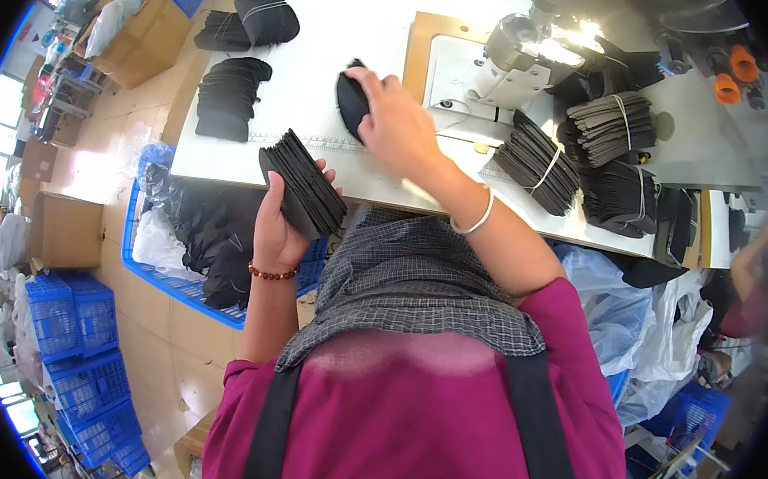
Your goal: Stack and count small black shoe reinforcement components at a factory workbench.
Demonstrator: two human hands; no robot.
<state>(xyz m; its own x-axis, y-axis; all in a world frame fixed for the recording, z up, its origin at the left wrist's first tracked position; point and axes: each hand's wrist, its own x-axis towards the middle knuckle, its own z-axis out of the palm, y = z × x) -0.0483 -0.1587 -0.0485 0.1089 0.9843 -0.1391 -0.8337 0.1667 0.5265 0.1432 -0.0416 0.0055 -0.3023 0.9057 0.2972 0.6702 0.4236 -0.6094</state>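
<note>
My left hand (282,232) grips a thick stack of black fabric pieces (302,185) at the table's front edge, thumb on one side and fingertips showing on the other. Farther in over the white table, my right hand (396,125) pinches a curved black fabric piece (352,104) between thumb and fingers. Left of it lie a fanned pile of black pieces (226,97) and, behind that, a tied black bundle (267,19). A sewing machine (512,62) stands just right of my right hand.
Tied bundles of dark pieces (610,129) crowd the table's right side. Below the table at left sits a blue basket (231,318) holding black scraps and clear plastic. Blue crates (93,388) and cardboard boxes (66,231) line the left floor. Plastic bags (607,300) hang at right.
</note>
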